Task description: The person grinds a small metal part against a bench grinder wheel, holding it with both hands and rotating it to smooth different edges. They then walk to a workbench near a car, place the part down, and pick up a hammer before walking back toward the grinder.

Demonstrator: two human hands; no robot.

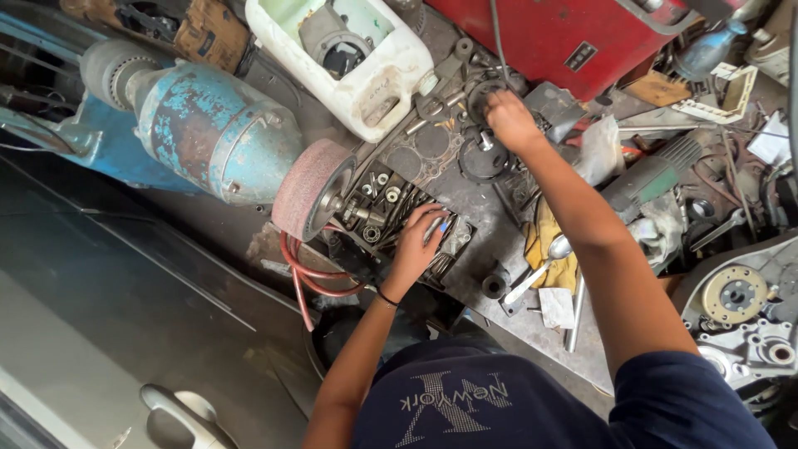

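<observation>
My left hand (pixel 416 245) reaches into a dark tray of sockets and bolts (pixel 378 195) on the greasy workbench (pixel 490 216). Its fingers curl around a small blue-tipped piece (pixel 445 224). My right hand (pixel 509 119) is stretched farther back, its fingertips closed on a dark round metal part (pixel 482 93) beside a black disc-shaped part (pixel 484 158). A flat gasket with round holes (pixel 420 150) lies between the two hands.
A blue bench grinder (pixel 208 125) with a pink wheel (pixel 309 187) stands at the left. A cut-open white jug (pixel 366 75) and a red machine (pixel 565 33) sit behind. A red hose (pixel 303 274), yellow rag (pixel 553 258), green power tool (pixel 657 175) and engine casing (pixel 740 308) crowd the bench.
</observation>
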